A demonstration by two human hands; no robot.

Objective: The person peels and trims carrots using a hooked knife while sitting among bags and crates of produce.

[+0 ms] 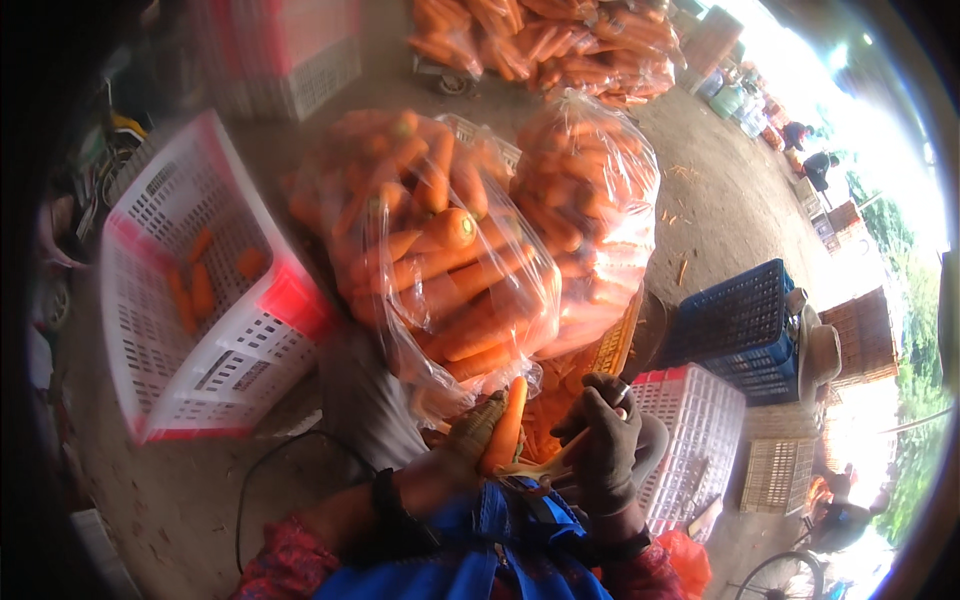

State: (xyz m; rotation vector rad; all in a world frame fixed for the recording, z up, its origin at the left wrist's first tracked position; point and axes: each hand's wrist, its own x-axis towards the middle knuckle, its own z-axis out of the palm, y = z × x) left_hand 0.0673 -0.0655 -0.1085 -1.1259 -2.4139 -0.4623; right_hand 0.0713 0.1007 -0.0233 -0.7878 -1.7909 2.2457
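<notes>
A single orange carrot [507, 429] points up and away from me, gripped in my gloved left hand [471, 429]. My right hand [609, 439], in a dark glove, is closed around a slim pale-yellow tool [551, 463]. That tool reaches to the carrot's lower end; its exact kind is unclear. Just beyond both hands stands an open clear plastic bag [442, 285] full of carrots, its edge bunched near my left hand. Below and between my hands, more orange carrot pieces or peelings [547, 409] show, partly hidden.
A white-and-red plastic crate [292, 352] holding several carrots is tilted at left. A second filled bag [589, 202] stands behind the first. At right are another white-and-red crate [694, 442] and a blue crate [731, 330]. More bagged carrots [555, 45] lie on a wheeled cart.
</notes>
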